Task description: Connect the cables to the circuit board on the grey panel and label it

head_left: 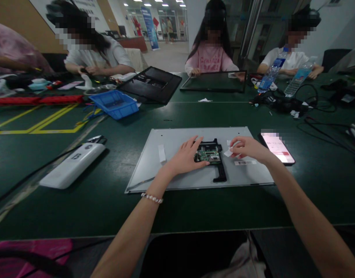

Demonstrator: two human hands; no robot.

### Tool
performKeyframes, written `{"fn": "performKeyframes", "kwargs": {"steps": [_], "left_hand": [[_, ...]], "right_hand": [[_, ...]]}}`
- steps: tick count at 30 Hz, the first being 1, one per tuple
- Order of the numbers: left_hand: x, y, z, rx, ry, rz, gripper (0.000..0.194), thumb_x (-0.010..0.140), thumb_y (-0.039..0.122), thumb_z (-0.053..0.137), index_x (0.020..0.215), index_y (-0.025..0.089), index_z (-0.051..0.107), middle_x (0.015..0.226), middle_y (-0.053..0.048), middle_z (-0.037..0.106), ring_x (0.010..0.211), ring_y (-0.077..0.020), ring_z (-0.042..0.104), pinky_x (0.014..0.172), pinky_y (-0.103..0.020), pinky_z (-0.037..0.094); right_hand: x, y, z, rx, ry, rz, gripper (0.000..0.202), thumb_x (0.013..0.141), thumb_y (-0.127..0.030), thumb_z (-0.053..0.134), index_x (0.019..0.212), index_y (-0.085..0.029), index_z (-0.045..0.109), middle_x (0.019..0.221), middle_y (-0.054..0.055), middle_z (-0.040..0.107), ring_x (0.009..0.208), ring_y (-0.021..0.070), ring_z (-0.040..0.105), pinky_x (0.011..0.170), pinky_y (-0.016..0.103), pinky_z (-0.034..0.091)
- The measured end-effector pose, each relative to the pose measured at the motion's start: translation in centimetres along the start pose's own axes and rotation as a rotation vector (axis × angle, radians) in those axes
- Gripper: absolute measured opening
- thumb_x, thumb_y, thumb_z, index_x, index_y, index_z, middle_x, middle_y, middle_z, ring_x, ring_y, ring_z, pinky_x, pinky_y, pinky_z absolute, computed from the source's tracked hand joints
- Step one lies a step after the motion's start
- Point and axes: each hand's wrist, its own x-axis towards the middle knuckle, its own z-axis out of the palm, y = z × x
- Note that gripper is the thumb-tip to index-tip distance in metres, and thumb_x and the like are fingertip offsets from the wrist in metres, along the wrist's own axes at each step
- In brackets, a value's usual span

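A grey-white flat panel (183,183) lies on the green table before me. On its middle rests a green circuit board (206,153) with a black bracket (221,172) at its right side. My left hand (185,157) lies with fingers spread over the board's left edge. Just right of the board, my right hand (245,148) pinches a small white piece (228,153) between thumb and fingers. A barcode label (245,163) is on the panel below that hand. A white strip (162,153) lies on the panel's left part.
A white power bank (73,165) with a cable is at left, a phone (277,148) at right. Beyond are a blue basket (116,104), a black laptop shell (152,83), a black frame (213,90), two bottles (271,73) and tangled cables. Several people sit across the table.
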Motion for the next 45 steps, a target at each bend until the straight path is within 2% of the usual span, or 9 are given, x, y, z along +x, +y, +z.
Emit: {"fn": "performKeyframes", "kwargs": {"steps": [4, 10, 18, 23, 29, 32, 36, 39, 45], "left_hand": [[0.1, 1.3, -0.1, 0.091, 0.064, 0.072, 0.072, 0.085, 0.054, 0.047, 0.143, 0.023, 0.018, 0.151, -0.009, 0.016, 0.139, -0.0312, 0.008, 0.112, -0.051, 0.012], [0.5, 4.3, 0.0, 0.173, 0.076, 0.244, 0.041, 0.094, 0.032, 0.036, 0.134, 0.023, 0.036, 0.139, -0.007, 0.037, 0.134, -0.0239, 0.023, 0.111, -0.045, 0.016], [0.6, 5.2, 0.6, 0.212, 0.026, 0.351, 0.036, 0.092, 0.025, 0.039, 0.127, 0.024, 0.044, 0.126, -0.007, 0.047, 0.125, -0.0226, 0.034, 0.106, -0.041, 0.026], [0.8, 5.4, 1.1, 0.221, 0.015, 0.361, 0.032, 0.093, 0.026, 0.038, 0.122, 0.022, 0.049, 0.124, -0.007, 0.049, 0.122, -0.0226, 0.037, 0.105, -0.040, 0.027], [0.8, 5.3, 1.2, 0.234, 0.012, 0.356, 0.029, 0.093, 0.025, 0.037, 0.116, 0.020, 0.053, 0.124, -0.007, 0.048, 0.121, -0.0223, 0.038, 0.105, -0.038, 0.028], [0.8, 5.4, 1.0, 0.226, 0.008, 0.349, 0.028, 0.093, 0.025, 0.036, 0.114, 0.021, 0.054, 0.123, -0.007, 0.049, 0.120, -0.0220, 0.039, 0.104, -0.039, 0.029], [0.7, 5.5, 0.8, 0.231, 0.005, 0.348, 0.028, 0.093, 0.025, 0.036, 0.114, 0.020, 0.053, 0.124, -0.007, 0.048, 0.120, -0.0220, 0.040, 0.103, -0.038, 0.030], [0.7, 5.4, 0.8, 0.239, 0.008, 0.349, 0.028, 0.094, 0.025, 0.036, 0.115, 0.020, 0.053, 0.124, -0.007, 0.048, 0.121, -0.0222, 0.039, 0.104, -0.039, 0.029], [0.7, 5.3, 1.0, 0.252, 0.020, 0.356, 0.029, 0.094, 0.026, 0.038, 0.118, 0.019, 0.051, 0.123, -0.007, 0.048, 0.120, -0.0222, 0.039, 0.104, -0.039, 0.029]], "right_hand": [[-0.1, -0.8, 1.2, 0.113, -0.045, 0.022, 0.030, 0.076, -0.023, 0.059, 0.105, -0.020, 0.063, 0.087, 0.009, 0.071, 0.077, 0.0192, 0.069, 0.060, 0.027, 0.055], [-0.1, -1.1, 2.0, 0.096, -0.059, 0.067, 0.016, 0.072, -0.019, 0.059, 0.086, -0.018, 0.067, 0.081, 0.008, 0.071, 0.074, 0.0178, 0.069, 0.057, 0.024, 0.053], [0.1, -0.8, 2.4, 0.083, -0.034, 0.063, 0.016, 0.069, -0.027, 0.067, 0.080, -0.018, 0.059, 0.070, 0.006, 0.070, 0.069, 0.0202, 0.069, 0.049, 0.023, 0.049], [0.3, -0.6, 2.9, 0.067, -0.021, 0.089, 0.015, 0.067, -0.022, 0.065, 0.076, -0.019, 0.054, 0.067, 0.005, 0.070, 0.066, 0.0196, 0.069, 0.049, 0.023, 0.049], [0.6, -0.3, 2.7, -0.147, 0.002, -0.040, 0.009, 0.074, -0.028, 0.059, 0.078, -0.019, 0.057, 0.066, 0.004, 0.069, 0.060, 0.0178, 0.066, 0.052, 0.026, 0.049], [0.8, 0.0, 2.0, -0.362, 0.178, -0.162, 0.011, 0.079, -0.028, 0.054, 0.081, -0.019, 0.060, 0.069, 0.004, 0.068, 0.063, 0.0175, 0.065, 0.062, 0.030, 0.050], [1.1, 0.7, 0.5, -0.645, 0.375, -0.367, 0.021, 0.080, -0.026, 0.055, 0.099, -0.018, 0.063, 0.099, 0.009, 0.066, 0.091, 0.0219, 0.062, 0.080, 0.036, 0.048], [1.3, 1.4, -0.4, -0.757, 0.317, -0.442, 0.029, 0.081, -0.027, 0.057, 0.108, -0.019, 0.061, 0.111, 0.010, 0.062, 0.102, 0.0233, 0.057, 0.087, 0.038, 0.045], [1.9, 1.9, -0.2, -0.876, 0.275, -0.463, 0.023, 0.086, -0.026, 0.052, 0.105, -0.020, 0.064, 0.104, 0.009, 0.065, 0.098, 0.0220, 0.059, 0.083, 0.036, 0.046]]}}
